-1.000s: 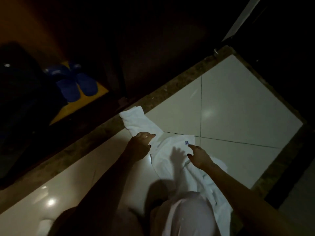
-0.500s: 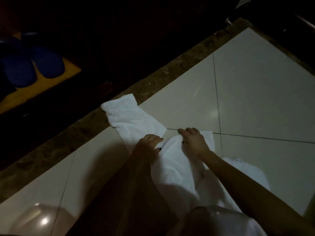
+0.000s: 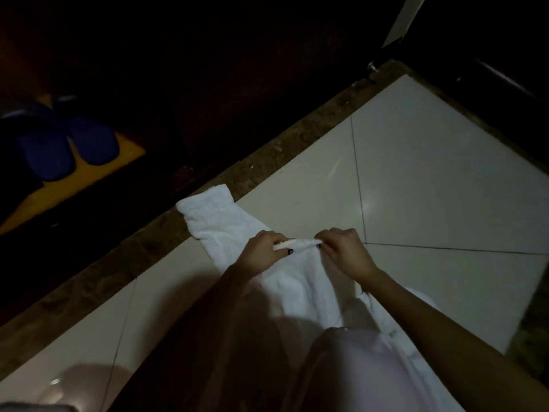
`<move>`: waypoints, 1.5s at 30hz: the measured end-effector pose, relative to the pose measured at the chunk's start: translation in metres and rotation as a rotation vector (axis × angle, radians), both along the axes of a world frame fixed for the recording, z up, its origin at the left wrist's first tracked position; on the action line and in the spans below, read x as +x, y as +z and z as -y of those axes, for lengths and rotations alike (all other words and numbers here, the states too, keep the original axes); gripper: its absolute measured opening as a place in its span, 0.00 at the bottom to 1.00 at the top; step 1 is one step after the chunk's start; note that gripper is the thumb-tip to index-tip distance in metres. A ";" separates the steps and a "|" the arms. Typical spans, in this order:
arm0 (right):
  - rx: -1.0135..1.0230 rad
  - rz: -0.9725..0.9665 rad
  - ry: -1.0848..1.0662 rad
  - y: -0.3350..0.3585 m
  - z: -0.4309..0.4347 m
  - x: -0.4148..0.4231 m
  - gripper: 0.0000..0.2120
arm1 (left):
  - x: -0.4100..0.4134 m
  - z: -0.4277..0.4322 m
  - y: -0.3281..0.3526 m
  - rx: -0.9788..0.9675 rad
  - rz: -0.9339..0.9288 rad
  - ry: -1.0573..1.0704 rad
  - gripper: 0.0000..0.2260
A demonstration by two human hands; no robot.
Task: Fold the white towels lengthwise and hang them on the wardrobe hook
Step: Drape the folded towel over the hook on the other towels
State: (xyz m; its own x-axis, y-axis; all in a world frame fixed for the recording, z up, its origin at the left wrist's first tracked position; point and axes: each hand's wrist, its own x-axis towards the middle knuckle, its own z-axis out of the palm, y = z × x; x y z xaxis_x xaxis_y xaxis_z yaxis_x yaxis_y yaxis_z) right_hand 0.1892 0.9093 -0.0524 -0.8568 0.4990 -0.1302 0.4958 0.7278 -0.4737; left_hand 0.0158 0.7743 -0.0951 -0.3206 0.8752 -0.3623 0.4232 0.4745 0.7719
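Diagonally, the white towel (image 3: pixel 219 221) lies, far end pointing upper-left.

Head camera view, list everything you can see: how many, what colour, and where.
folded towel: one, white, flat on the floor tiles, far end on the border
held towel: one, white, top edge pinched by both hands
slippers: two, blue, on the mat, upper left
mat: one, yellow, upper left
floor tiles: several, cream, centre and right
border: one, brown, diagonal beside the tiles
left hand: one, pinching the held towel's edge
right hand: one, pinching the same edge
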 end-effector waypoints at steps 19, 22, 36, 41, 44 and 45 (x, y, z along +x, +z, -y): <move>0.013 -0.021 -0.099 0.501 -0.002 -0.078 0.05 | -0.110 0.049 0.536 0.248 -0.176 0.175 0.05; 0.062 -0.054 -0.040 0.586 0.006 -0.092 0.14 | -0.120 0.067 0.627 0.275 -0.208 0.231 0.04; -0.244 -0.381 -0.010 0.868 0.060 -0.123 0.07 | -0.156 0.197 0.924 0.281 -0.312 0.459 0.04; -0.441 -0.532 0.134 0.926 0.092 -0.164 0.12 | -0.160 0.218 0.969 0.490 -0.348 0.686 0.08; -0.458 -0.544 0.226 0.958 0.111 -0.194 0.11 | -0.164 0.218 0.993 0.536 -0.308 0.740 0.03; -0.463 -0.550 0.263 0.968 0.116 -0.205 0.10 | -0.166 0.218 1.002 0.548 -0.309 0.747 0.02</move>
